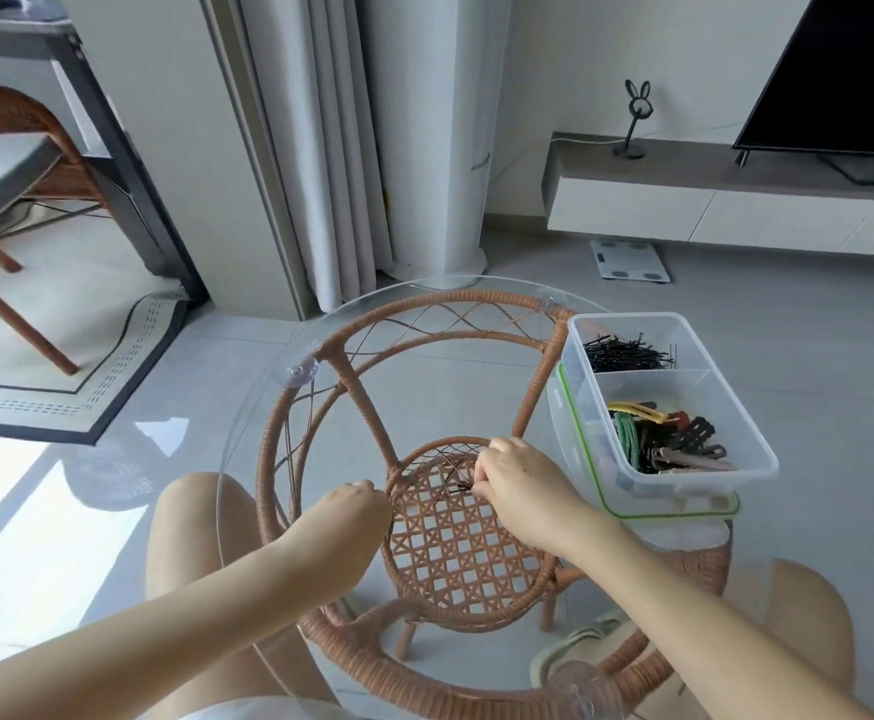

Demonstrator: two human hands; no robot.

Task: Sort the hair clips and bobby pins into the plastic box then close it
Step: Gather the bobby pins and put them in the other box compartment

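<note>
A clear plastic box [746, 407] stands on the right side of the round glass table [247, 407]. Its far compartment holds black bobby pins [624, 353]; its near compartment holds coloured hair clips [663, 441]. The box rests on its green-rimmed lid [590, 475]. A few dark bobby pins [458, 485] lie on the glass near the table's middle. My right hand [515, 485] is curled over them, fingertips pinching them. My left hand [359, 504] rests to their left, fingers closed; what it holds is hidden.
The glass top sits on a rattan frame [351, 392] with a woven lower shelf [455, 553]. My knees show under the glass. Beyond are a curtain [320, 148], a chair [8, 163] at the left, a bathroom scale [629, 259] on the floor and a TV [840, 70].
</note>
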